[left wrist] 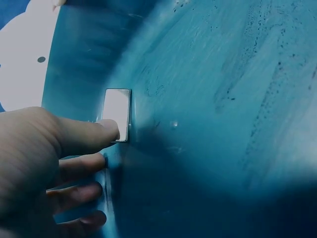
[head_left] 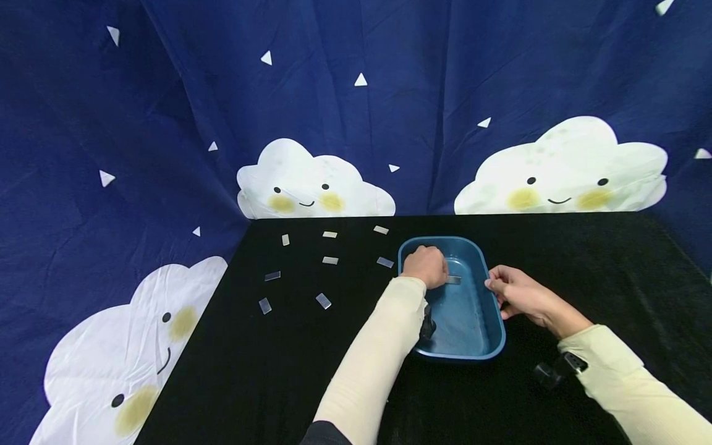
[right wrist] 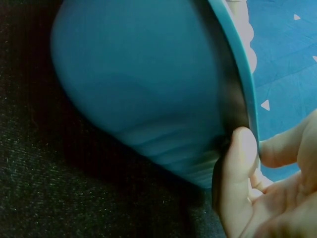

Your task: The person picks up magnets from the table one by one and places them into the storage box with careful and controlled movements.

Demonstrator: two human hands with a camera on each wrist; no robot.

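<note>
A blue plastic tub point(head_left: 464, 321) stands on the black table. My left hand point(head_left: 427, 266) reaches inside it and pinches a small shiny silver rectangular plate point(left wrist: 117, 106). In the left wrist view the thumb point(left wrist: 94, 135) lies on the plate's face, close to the tub's wall; what is behind the plate is hidden. On the tub's right side, my right hand point(head_left: 523, 295) grips the rim between thumb and fingers, as the right wrist view also shows.
Several small rectangular plates, such as a pale one point(head_left: 330, 261) and a dim one point(head_left: 323, 301), lie spread over the black tabletop point(head_left: 289, 371) left of the tub. A blue curtain point(head_left: 334, 37) with white clouds hangs behind.
</note>
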